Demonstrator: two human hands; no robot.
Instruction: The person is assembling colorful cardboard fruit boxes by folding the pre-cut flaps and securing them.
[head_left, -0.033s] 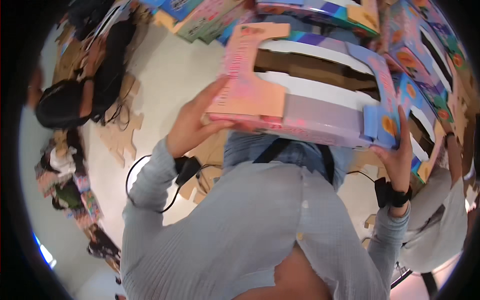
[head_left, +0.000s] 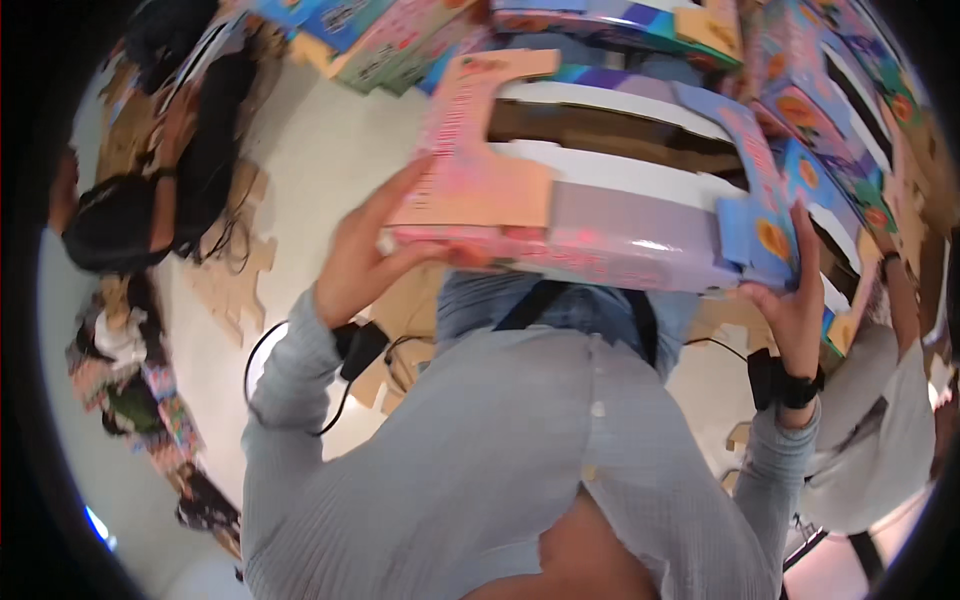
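Pink and lilac carton (head_left: pixel 600 235), flaps open, left hand (head_left: pixel 365 255), right hand (head_left: pixel 790 300)

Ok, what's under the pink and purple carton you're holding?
Under the carton show a blue denim lap with dark straps, and pale floor beside it. The carton hides whatever lies directly beneath its middle.
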